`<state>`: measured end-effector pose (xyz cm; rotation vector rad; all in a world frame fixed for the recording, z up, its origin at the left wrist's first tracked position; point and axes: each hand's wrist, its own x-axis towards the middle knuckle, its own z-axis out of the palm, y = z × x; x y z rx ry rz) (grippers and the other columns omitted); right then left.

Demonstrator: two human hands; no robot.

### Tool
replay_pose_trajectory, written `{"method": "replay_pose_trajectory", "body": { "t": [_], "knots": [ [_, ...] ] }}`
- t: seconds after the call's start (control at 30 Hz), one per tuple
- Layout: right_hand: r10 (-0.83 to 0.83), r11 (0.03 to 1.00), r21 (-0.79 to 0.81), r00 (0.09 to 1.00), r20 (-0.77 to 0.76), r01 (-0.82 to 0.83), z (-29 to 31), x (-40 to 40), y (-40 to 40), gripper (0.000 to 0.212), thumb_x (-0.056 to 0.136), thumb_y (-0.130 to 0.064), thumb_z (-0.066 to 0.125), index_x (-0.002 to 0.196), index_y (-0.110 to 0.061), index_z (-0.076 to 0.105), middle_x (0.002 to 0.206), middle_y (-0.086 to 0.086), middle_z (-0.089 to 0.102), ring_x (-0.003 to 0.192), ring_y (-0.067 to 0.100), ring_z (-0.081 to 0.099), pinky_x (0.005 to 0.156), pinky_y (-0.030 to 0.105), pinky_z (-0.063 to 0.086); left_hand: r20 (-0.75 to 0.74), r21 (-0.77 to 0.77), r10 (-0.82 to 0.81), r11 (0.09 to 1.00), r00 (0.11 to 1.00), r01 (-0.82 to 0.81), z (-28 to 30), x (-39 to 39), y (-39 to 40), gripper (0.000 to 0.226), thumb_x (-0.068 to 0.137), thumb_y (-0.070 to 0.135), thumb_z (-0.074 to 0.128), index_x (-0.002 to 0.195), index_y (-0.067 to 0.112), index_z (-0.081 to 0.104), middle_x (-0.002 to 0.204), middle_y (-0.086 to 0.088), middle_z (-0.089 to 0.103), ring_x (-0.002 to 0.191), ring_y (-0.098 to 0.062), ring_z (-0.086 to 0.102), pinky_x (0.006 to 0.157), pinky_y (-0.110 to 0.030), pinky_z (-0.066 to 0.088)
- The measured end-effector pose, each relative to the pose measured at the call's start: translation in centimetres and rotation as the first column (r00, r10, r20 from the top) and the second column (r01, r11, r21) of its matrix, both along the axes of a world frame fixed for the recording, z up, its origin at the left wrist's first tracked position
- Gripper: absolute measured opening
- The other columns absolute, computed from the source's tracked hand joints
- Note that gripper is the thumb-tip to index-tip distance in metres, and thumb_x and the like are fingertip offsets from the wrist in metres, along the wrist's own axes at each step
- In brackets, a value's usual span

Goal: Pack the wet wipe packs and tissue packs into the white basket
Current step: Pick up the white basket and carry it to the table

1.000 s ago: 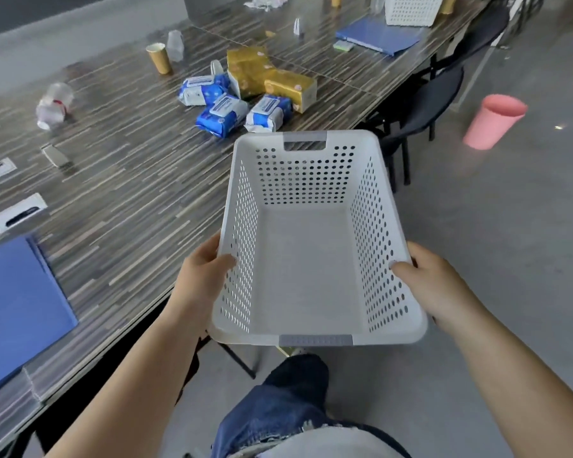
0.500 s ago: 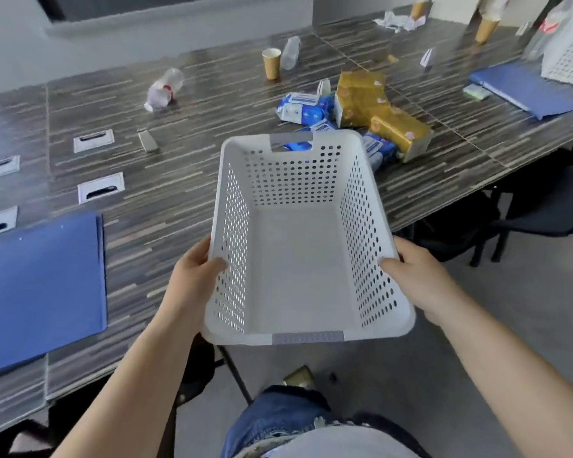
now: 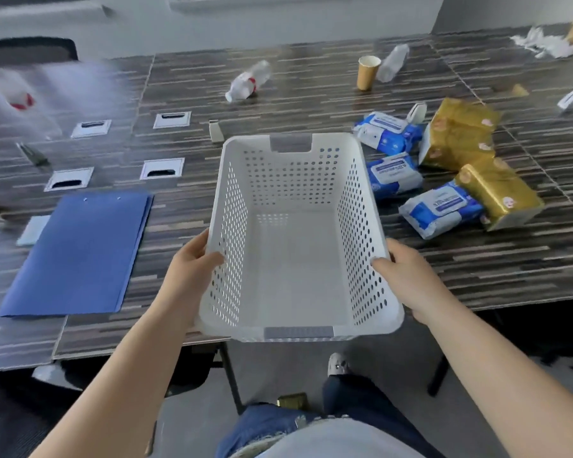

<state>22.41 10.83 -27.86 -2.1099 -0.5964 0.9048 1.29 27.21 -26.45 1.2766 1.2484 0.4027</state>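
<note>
White perforated plastic fills the middle of the view: the white basket, with nothing inside it, is held over the near edge of the table. The left hand is clamped on its left wall and the right hand on its right wall, each with the thumb hooked inside over the rim — the two hands are kept apart by the basket's width. Grey handle strips mark the basket's near and far rims.

To the right of the basket, on the dark striped tabletop, lie the goods. Three blue-and-white wet wipe packs sit there: the far wipe pack beyond the basket's far right corner, the middle wipe pack just beside the basket's right wall, and the near wipe pack a little farther right. Right of these are two gold tissue packs — the far tissue pack and the near tissue pack, the latter touching the near wipe pack.

Left of the basket lies a blue folder. Beyond the basket stand a paper cup, with a clear bottle leaning just right of it, and a second bottle lying on its side to the cup's left.
</note>
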Motion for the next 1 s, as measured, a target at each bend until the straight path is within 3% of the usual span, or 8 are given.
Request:
{"method": "replay_pose_trajectory", "body": {
  "t": [0.1,0.23,0.3,0.5,0.67,0.73,0.9,1.0],
  "knots": [
    [0.081,0.997,0.003,0.997,-0.012,-0.081,0.6,4.0,2.5,0.035,0.094,-0.014,0.044,0.127,-0.022,0.053,0.109,-0.001,0.061,0.083,0.007,0.058,0.065,0.029,0.048,-0.018,0.011,0.073,0.997,0.997,-0.073,0.5,2.7,0.9,0.043,0.089,0.000,0.046,0.102,0.038,0.062,0.088,0.005,0.070,0.073,-0.021,0.065,0.061,-0.033,0.050],
    [0.175,0.985,-0.002,0.985,-0.001,-0.175,1.0,7.5,5.3,0.041,0.096,-0.017,0.044,0.136,-0.024,0.046,0.122,0.002,0.060,0.092,0.014,0.056,0.060,0.025,0.044,-0.028,0.033,0.148,0.989,0.989,-0.147,0.7,5.0,2.5,0.049,0.088,0.001,0.048,0.108,0.045,0.059,0.089,0.007,0.071,0.075,-0.023,0.063,0.067,-0.038,0.053],
    [0.205,0.979,0.008,0.979,-0.004,-0.204,1.0,8.3,6.4,0.039,0.096,-0.017,0.043,0.135,-0.022,0.046,0.123,0.002,0.060,0.092,0.014,0.055,0.057,0.023,0.041,-0.038,0.044,0.163,0.986,0.986,-0.161,0.8,5.6,3.1,0.050,0.088,0.000,0.047,0.106,0.045,0.059,0.086,0.007,0.071,0.072,-0.022,0.063,0.061,-0.034,0.053],
    [0.250,0.968,0.021,0.967,-0.046,-0.250,0.6,10.0,9.6,0.032,0.094,-0.013,0.045,0.124,-0.018,0.054,0.110,0.003,0.064,0.092,0.018,0.061,0.068,0.031,0.048,-0.072,0.055,0.200,0.979,0.977,-0.196,0.5,6.3,5.6,0.061,0.082,0.000,0.050,0.085,0.060,0.064,0.082,0.002,0.070,0.082,-0.024,0.052,0.072,-0.038,0.044],
    [0.277,0.961,0.002,0.960,-0.043,-0.277,0.5,10.1,12.5,0.032,0.094,-0.013,0.045,0.124,-0.018,0.054,0.112,0.003,0.064,0.098,0.020,0.061,0.080,0.037,0.051,-0.092,0.048,0.191,0.981,0.977,-0.187,0.6,6.2,8.3,0.054,0.085,-0.001,0.047,0.100,0.048,0.066,0.074,0.006,0.073,0.072,-0.023,0.060,0.063,-0.028,0.050],
    [0.279,0.960,0.006,0.959,-0.047,-0.279,0.6,10.0,13.7,0.031,0.094,-0.013,0.044,0.123,-0.018,0.054,0.110,0.001,0.063,0.098,0.019,0.061,0.076,0.034,0.050,-0.086,0.053,0.177,0.984,0.981,-0.173,1.0,6.3,9.6,0.053,0.085,-0.002,0.045,0.102,0.044,0.065,0.073,0.008,0.072,0.069,-0.022,0.062,0.058,-0.027,0.051],
    [0.263,0.965,0.018,0.964,-0.047,-0.262,0.4,9.7,16.1,0.021,0.094,-0.012,0.043,0.107,-0.025,0.053,0.095,-0.007,0.061,0.087,0.010,0.059,0.070,0.030,0.049,-0.095,0.060,0.153,0.987,0.984,-0.148,1.6,6.4,12.8,0.052,0.085,-0.002,0.043,0.102,0.042,0.067,0.082,0.001,0.072,0.067,-0.023,0.064,0.065,-0.031,0.052],
    [0.246,0.969,0.005,0.968,-0.045,-0.246,0.3,9.3,17.3,0.021,0.092,-0.012,0.043,0.105,-0.024,0.054,0.095,-0.006,0.062,0.090,0.014,0.061,0.078,0.035,0.051,-0.120,0.054,0.139,0.990,0.983,-0.134,1.5,6.3,14.6,0.056,0.085,0.000,0.044,0.110,0.046,0.064,0.086,0.000,0.073,0.073,-0.025,0.064,0.068,-0.034,0.052]
  ]
}}
